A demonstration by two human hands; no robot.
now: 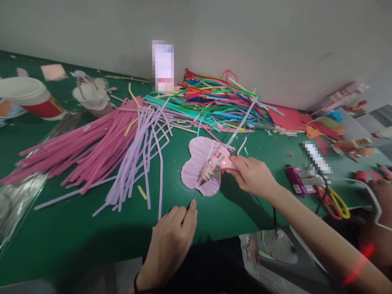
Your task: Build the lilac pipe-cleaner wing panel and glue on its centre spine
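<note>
My right hand (252, 175) is wrapped around the handle of a pink hot glue gun (225, 159), a clear glue stick (243, 122) poking from its back. The gun's nozzle points down at the lower middle of a lilac pipe-cleaner petal piece (196, 157) with a scalloped, wavy outline. Between my left hand's (176, 228) pinched thumb and fingers is a thin wire stem (195, 194) that runs up to the petal piece's lower edge. The gun covers part of the petals, and whether the nozzle touches them I cannot tell.
Pink pipe cleaners (101, 143) and lilac ones (143, 151) lie left; a multicoloured heap (214, 102) spreads behind. A paper cup (33, 98) stands far left. Scissors (337, 204) and a purple box (298, 179) sit right, near another person's arm (379, 204).
</note>
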